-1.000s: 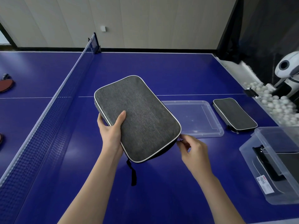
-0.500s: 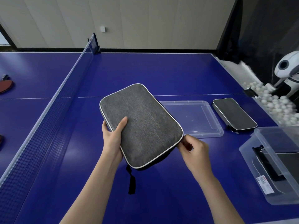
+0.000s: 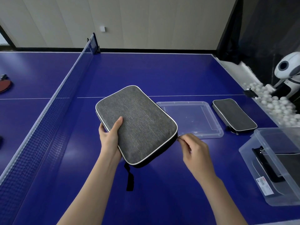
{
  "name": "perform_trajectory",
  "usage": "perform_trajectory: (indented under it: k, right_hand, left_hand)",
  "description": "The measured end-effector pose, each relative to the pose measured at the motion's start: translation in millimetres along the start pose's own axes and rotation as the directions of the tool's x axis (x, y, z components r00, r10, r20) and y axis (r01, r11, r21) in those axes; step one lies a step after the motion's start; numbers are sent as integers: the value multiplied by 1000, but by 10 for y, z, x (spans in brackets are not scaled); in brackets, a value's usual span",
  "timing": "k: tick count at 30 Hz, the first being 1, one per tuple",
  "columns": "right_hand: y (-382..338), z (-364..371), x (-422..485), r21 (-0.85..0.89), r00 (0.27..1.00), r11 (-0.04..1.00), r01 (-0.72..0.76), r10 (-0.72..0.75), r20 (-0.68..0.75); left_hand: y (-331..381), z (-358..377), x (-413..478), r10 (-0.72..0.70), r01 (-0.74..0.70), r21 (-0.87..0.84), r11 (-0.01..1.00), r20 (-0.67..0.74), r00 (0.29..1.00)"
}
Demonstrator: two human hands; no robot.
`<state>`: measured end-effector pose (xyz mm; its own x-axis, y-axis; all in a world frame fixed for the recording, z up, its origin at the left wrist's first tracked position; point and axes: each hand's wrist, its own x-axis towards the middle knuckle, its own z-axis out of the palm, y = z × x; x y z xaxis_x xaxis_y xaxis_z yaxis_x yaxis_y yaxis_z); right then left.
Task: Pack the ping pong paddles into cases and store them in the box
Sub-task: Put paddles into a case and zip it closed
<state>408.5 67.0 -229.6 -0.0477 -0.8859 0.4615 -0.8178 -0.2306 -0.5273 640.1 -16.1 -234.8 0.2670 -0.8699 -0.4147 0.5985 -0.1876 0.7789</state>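
Observation:
A grey fabric paddle case (image 3: 138, 124) with white piping is held tilted above the blue table. My left hand (image 3: 110, 138) grips its left edge, thumb on top. My right hand (image 3: 193, 146) pinches the zipper pull at the case's right corner. A black strap hangs from the case's near end. A second grey case (image 3: 233, 114) lies flat on the table to the right. The clear plastic box (image 3: 263, 189) stands at the right edge with dark cases inside. Its clear lid (image 3: 207, 133) lies flat behind the held case.
The net (image 3: 48, 114) runs along the left. A red paddle (image 3: 4, 84) lies beyond it at the far left. A ball-feeding robot (image 3: 287, 70) and several white balls (image 3: 276, 103) sit off the table's right side.
The case has come down and tilted flatter toward the table. My right hand stayed at the zipper corner and followed it slightly lower.

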Motion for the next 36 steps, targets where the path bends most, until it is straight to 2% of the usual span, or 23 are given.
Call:
perform_trajectory:
  k: [9,14,20,26,29,33,36]
  right_hand:
    - [-233,159,-162,-41,999,999,34,-35,-21]
    - [-516,379,-365,-64,990,990,127,-123,67]
    - [-730,585,-449,-31,995,996,84,-83,53]
    - [-798,737,-427,-29,995,995,93,-92,45]
    - [-788,784,-449,11,995,997,77,-77,69]
    - [-687,789,-436,148,993,989,22,-38,110]
    - [-519,717,-444,221,991,974,-59,31,129]
  left_hand:
    - [-23,95,6,6,-12,-51,999,-105,994]
    - [-61,220,19,18,-31,-97,995,-129,991]
    - [-124,295,26,131,-144,-71,987,-165,978]
    - [-201,314,-6,166,-187,-100,977,-189,968]
    - [-186,287,1,191,-208,-77,975,-182,965]
    - [-141,206,51,190,-202,-61,978,-162,968]
    - [-91,99,107,192,-197,-26,980,-140,971]
